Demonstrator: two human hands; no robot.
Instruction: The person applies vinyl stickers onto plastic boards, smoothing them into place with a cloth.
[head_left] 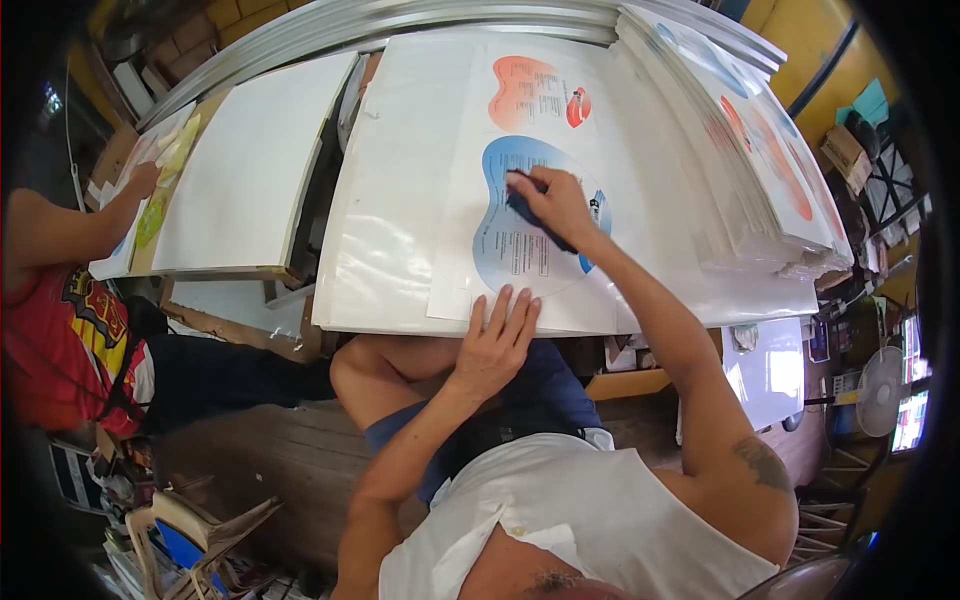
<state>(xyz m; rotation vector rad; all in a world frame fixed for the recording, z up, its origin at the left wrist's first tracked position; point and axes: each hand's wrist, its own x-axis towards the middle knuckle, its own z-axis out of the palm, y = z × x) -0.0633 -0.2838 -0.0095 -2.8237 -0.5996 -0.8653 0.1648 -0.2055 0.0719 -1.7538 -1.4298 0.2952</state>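
A printed sheet (460, 250) lies on the white-covered table before me, with a blue rounded print (495, 215) and a red one (515, 95) farther back. My right hand (558, 205) is closed around a dark cloth (528, 208) and presses it on the blue print. Part of the cloth is hidden under my fingers. My left hand (502, 335) rests flat at the sheet's near edge, fingers spread, holding nothing.
To the right stands a tall stack of printed sheets (740, 160). On the left another person (80, 270) reaches over a second table (250, 170) with yellow material on it. A chair (200, 530) stands at lower left, a fan (880, 390) at right.
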